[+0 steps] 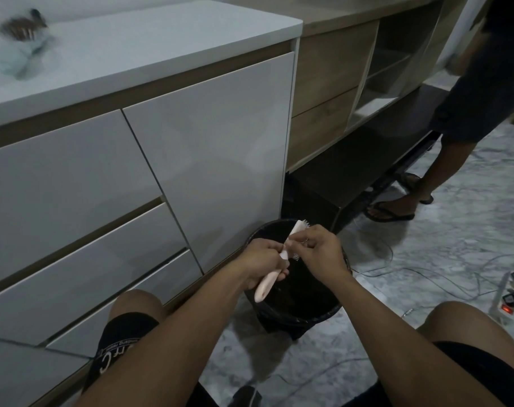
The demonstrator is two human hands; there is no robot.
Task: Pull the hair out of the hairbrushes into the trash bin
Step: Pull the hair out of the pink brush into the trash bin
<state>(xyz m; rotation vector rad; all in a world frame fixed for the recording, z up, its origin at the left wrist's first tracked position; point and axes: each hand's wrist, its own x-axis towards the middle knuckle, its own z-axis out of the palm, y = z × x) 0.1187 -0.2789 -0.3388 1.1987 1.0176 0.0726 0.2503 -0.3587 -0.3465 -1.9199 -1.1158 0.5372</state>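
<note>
A white cabinet stands beside the black trash bin on the floor. Above the bin, the left hand grips a pink hairbrush by its handle; the right hand's fingers pinch at the bristles.

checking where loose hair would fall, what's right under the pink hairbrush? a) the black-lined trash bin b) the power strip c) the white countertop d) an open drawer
a: the pink hairbrush, held in the left hand while the right hand picks at its bristles, sits over the black-lined trash bin.
</note>
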